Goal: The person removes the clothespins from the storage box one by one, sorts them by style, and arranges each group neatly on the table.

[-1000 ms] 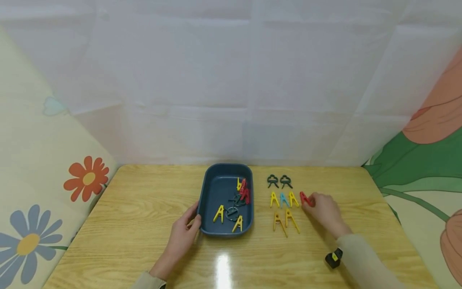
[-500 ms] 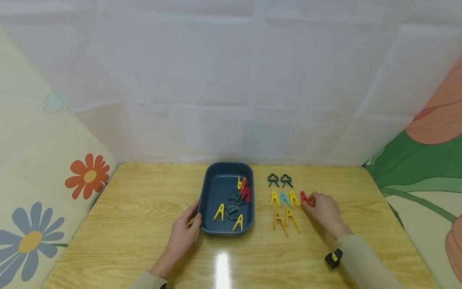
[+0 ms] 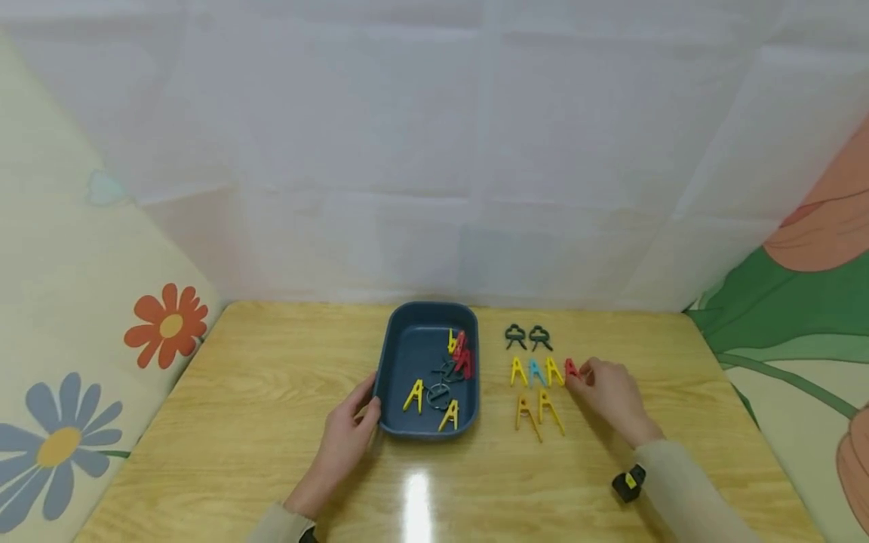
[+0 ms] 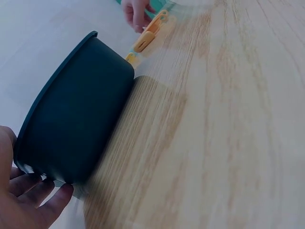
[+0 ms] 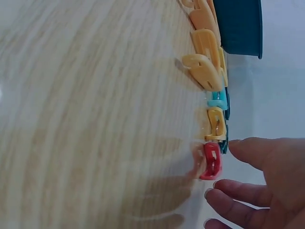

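My left hand (image 3: 346, 437) holds the dark blue tray (image 3: 387, 354) at its near left corner, thumb by the rim and fingers against the outer wall in the left wrist view. Inside lie yellow clothespins (image 3: 414, 396), red clothespins (image 3: 465, 362) and dark green clips (image 3: 438, 396). My right hand (image 3: 614, 392) is at a red clothespin (image 3: 572, 368) on the table. In the right wrist view, thumb and fingers stand apart on either side of that red clothespin (image 5: 212, 161). It ends a row with a yellow (image 3: 518, 371), a blue (image 3: 536, 372) and another yellow clothespin (image 3: 554, 371).
Two dark green clips (image 3: 540, 338) lie behind the row. In front of it lie two larger orange-yellow clothespins (image 3: 548, 411). The wooden table (image 3: 271, 392) ends at a white sheet (image 3: 353, 188) at the back, with flowered cloth (image 3: 75, 339) at both sides.
The red clothespin at my right hand has turned from a slant to more upright, in line with the row. My left hand and the tray stay in place; the head view shifts slightly.
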`<state>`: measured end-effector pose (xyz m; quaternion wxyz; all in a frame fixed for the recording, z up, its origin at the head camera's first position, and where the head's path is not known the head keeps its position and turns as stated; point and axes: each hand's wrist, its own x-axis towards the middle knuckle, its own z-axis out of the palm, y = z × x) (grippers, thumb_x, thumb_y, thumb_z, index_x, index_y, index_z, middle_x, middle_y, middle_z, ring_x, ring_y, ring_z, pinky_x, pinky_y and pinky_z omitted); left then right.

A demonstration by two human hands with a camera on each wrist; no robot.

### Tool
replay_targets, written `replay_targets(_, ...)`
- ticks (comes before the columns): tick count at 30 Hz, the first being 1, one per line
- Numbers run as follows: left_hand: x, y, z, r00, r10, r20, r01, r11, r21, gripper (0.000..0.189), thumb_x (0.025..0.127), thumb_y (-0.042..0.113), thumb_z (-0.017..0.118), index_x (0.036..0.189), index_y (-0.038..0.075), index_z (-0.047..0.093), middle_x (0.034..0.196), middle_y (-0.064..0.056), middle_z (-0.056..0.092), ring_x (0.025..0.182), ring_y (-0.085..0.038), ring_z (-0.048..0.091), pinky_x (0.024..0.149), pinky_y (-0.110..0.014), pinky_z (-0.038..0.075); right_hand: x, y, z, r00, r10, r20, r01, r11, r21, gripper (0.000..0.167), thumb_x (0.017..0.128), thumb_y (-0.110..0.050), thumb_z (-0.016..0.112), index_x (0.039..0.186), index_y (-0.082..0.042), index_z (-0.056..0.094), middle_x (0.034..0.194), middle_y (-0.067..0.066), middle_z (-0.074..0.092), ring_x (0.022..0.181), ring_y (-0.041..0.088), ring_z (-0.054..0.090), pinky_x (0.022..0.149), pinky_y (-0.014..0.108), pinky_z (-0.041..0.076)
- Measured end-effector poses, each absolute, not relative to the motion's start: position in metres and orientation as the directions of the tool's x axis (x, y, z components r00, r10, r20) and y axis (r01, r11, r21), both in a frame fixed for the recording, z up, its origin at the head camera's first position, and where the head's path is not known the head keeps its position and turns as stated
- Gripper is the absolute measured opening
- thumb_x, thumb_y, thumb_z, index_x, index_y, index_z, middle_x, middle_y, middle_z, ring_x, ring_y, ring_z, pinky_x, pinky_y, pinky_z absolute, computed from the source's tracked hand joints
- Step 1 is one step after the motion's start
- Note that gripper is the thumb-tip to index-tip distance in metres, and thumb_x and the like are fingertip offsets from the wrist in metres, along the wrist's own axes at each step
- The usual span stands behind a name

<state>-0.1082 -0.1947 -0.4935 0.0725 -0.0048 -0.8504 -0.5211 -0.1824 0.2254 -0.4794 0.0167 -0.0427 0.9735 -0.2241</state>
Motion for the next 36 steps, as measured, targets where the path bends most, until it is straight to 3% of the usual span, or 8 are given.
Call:
replay_targets(5,-0.110,-0.194,-0.492,-0.990,-0.061,0.125,0.082,0.466,0.881,0.047,0.107,0.008,0.054,0.153,0.000,0.050,0.148,-0.022,0.057,0.131,-0.040,0.059,0.100,-0.058,0.054,-0.186,0.225,-0.467,-0.994,-0.110,0.014,-0.105,0.890,-0.443,0.031,0.101,-0.024,0.067,0.107,0.006,0.070,0.093,0.017,0.073,0.084,0.031,0.067,0.076,0.050,0.056)
replay_targets(11,-0.112,-0.191,-0.491,-0.992,-0.047,0.121,0.086,0.459,0.884,0.047,0.107,0.008,0.055,0.153,0.000,0.049,0.149,-0.022,0.057,0.131,-0.039,0.059,0.100,-0.058,0.054,-0.190,0.217,-0.447,-0.983,-0.182,0.018,-0.167,0.857,-0.487,0.029,0.103,-0.023,0.065,0.111,0.005,0.070,0.097,0.014,0.073,0.082,0.026,0.066,0.070,0.044,0.057)
replay_targets(15,-0.113,-0.192,-0.490,-0.991,-0.049,0.124,0.088,0.457,0.885,0.047,0.107,0.007,0.054,0.153,0.000,0.049,0.149,-0.022,0.056,0.131,-0.040,0.058,0.099,-0.059,0.054,-0.196,0.199,-0.431,-0.963,-0.269,0.035,-0.251,0.834,-0.492,0.026,0.103,-0.021,0.066,0.113,0.003,0.069,0.098,0.012,0.072,0.084,0.025,0.066,0.074,0.046,0.057)
replay_targets(21,-0.112,-0.194,-0.491,-0.990,-0.048,0.129,0.093,0.464,0.881,0.047,0.107,0.008,0.054,0.153,-0.001,0.049,0.149,-0.023,0.056,0.131,-0.041,0.058,0.099,-0.059,0.054,-0.202,0.166,-0.413,-0.912,-0.402,0.087,-0.393,0.789,-0.472,0.020,0.101,-0.018,0.069,0.111,0.000,0.072,0.102,0.012,0.072,0.097,0.032,0.068,0.086,0.051,0.057)
replay_targets(27,-0.111,-0.196,-0.493,-0.989,-0.050,0.136,0.097,0.461,0.882,0.047,0.107,0.007,0.055,0.153,-0.001,0.049,0.149,-0.023,0.056,0.131,-0.041,0.058,0.099,-0.059,0.054,-0.206,0.131,-0.404,-0.868,-0.493,0.062,-0.469,0.772,-0.429,0.022,0.100,-0.022,0.071,0.113,-0.005,0.073,0.104,0.006,0.072,0.097,0.025,0.067,0.086,0.044,0.057)
replay_targets(36,-0.108,-0.196,-0.493,-0.990,-0.049,0.130,0.093,0.465,0.880,0.047,0.107,0.008,0.055,0.153,0.000,0.049,0.150,-0.022,0.055,0.132,-0.041,0.058,0.099,-0.058,0.054,-0.213,0.090,-0.400,-0.766,-0.641,0.047,-0.601,0.688,-0.407,0.015,0.098,-0.018,0.074,0.109,-0.007,0.073,0.102,0.006,0.073,0.100,0.028,0.067,0.088,0.042,0.056)
